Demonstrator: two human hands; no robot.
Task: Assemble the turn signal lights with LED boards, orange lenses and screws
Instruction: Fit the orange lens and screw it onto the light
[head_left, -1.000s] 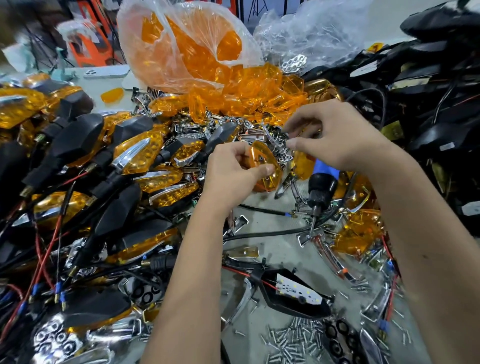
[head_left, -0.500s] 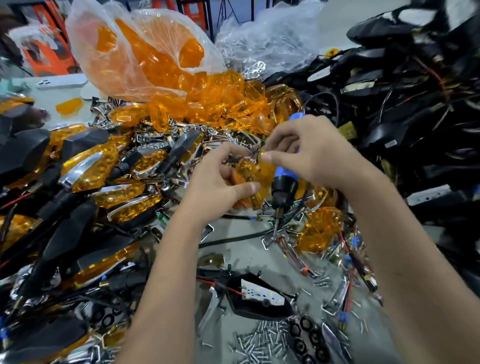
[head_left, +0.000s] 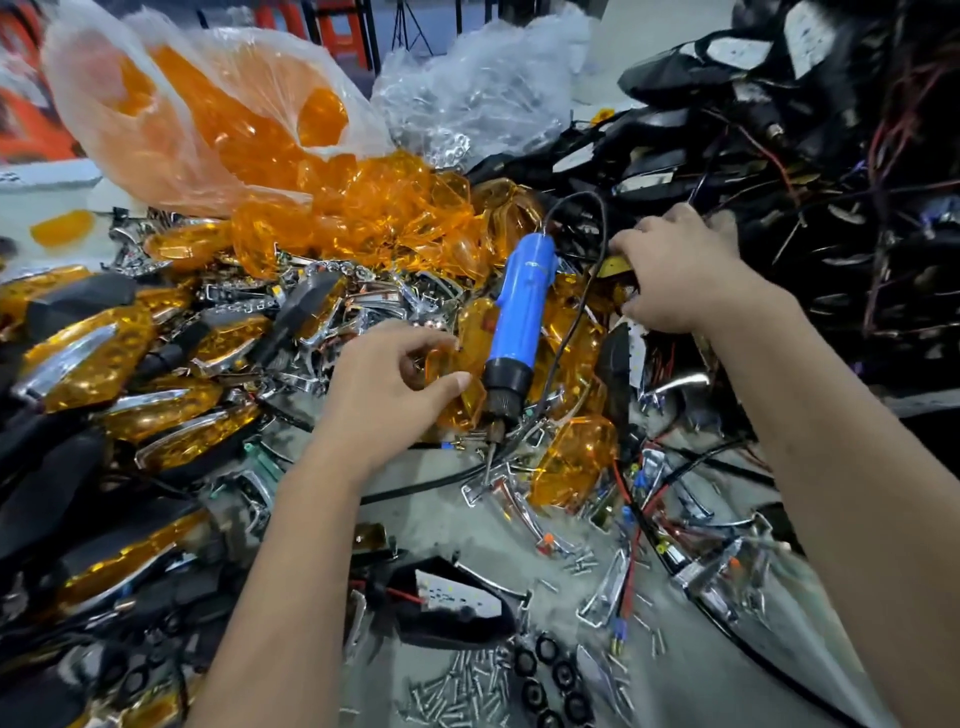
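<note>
My left hand (head_left: 389, 384) pinches an orange lens (head_left: 465, 364) between thumb and fingers at the middle of the bench. Right beside it a blue electric screwdriver (head_left: 519, 312) leans on the pile, tip down, with no hand on it. My right hand (head_left: 680, 270) is further right at the edge of the heap of black housings (head_left: 779, 171). Its fingers curl round a dark housing with a yellowish part (head_left: 615, 267). A black housing with a white LED board (head_left: 457, 597) lies near the front. Loose screws (head_left: 457, 691) lie in front of it.
A plastic bag of orange lenses (head_left: 208, 119) spills over the back. Assembled lights (head_left: 104, 353) are stacked on the left. Chrome trims (head_left: 608, 587), red and black wires and black rings (head_left: 550, 670) litter the grey bench (head_left: 467, 525).
My right hand has left the lens and moved right to the black housing heap. The screwdriver it hid now shows in full. My left hand still holds the orange lens.
</note>
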